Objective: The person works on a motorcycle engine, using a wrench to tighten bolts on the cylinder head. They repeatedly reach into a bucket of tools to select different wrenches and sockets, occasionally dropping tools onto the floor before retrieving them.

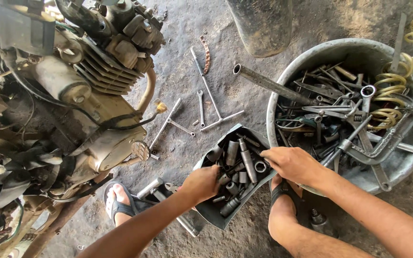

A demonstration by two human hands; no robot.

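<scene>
Both hands (201,183) (290,163) inside socket tray (212,211).

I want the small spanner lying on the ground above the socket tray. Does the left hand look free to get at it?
Probably yes. The left hand is in the socket tray, and the small spanner lies on bare ground beyond it, with nothing lying over it. Only the T-handle wrench lies beside it.

Both hands dig in a bent metal tray (210,210) full of sockets (247,162). The left hand (201,184) is inside it. The right hand (292,164) rests on its edge, just beside a big tub (311,59) of tools.
</scene>
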